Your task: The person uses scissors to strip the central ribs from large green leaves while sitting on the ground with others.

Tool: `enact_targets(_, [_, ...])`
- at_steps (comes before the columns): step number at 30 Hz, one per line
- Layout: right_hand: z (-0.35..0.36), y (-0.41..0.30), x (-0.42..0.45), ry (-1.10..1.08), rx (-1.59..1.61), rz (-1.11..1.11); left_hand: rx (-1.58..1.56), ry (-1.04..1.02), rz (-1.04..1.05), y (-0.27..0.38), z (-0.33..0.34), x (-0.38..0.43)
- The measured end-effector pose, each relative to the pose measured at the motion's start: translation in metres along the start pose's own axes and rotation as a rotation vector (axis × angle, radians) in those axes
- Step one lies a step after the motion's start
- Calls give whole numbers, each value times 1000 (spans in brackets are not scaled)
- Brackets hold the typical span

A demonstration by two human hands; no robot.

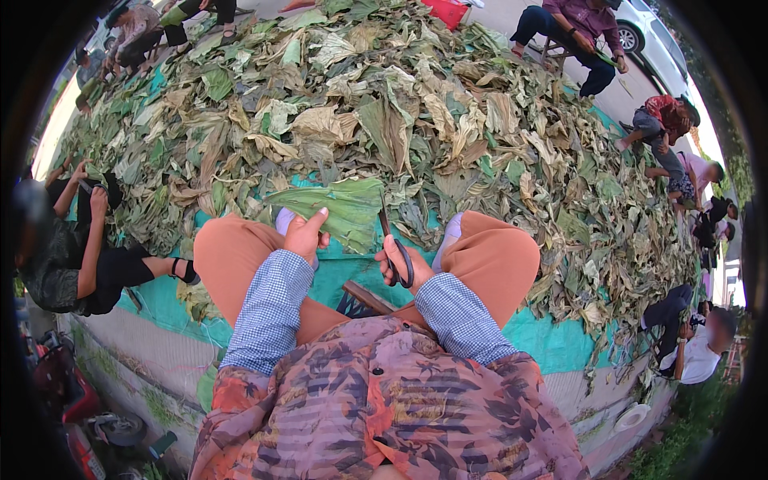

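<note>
My left hand (305, 235) grips a broad green leaf (345, 210) by its narrow part, thumb on top. The leaf fans out to the right over my lap. In my right hand (408, 264) is a pair of scissors (401, 263) with dark handles, fingers through the loops. Their blades point away from me and lie along the leaf's right edge; whether they are apart cannot be told. A wide heap of dried and green leaves (384, 126) spreads before my feet on a green tarp (348, 273).
A co-worker (84, 240) with a cutting tool sits close on my left. Several people sit around the heap, one (699, 348) at the right. A red bag (447, 12) stands at the far edge, a white car (651, 36) beyond. A red vehicle (81, 402) is at lower left.
</note>
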State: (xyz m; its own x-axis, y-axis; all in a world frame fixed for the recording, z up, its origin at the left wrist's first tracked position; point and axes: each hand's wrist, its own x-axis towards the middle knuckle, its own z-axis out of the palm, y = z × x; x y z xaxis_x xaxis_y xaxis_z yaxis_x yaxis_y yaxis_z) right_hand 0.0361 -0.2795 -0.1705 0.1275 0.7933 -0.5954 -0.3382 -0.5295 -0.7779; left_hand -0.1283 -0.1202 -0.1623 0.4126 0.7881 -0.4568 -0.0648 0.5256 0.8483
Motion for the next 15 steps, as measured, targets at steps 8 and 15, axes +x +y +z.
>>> enact_targets(8, [-2,-3,-1,-12,105,16,146,-22,-29,5,4,-4])
enact_targets(15, [-2,-2,1,32,59,-10,145,-58,-25,-2,0,1])
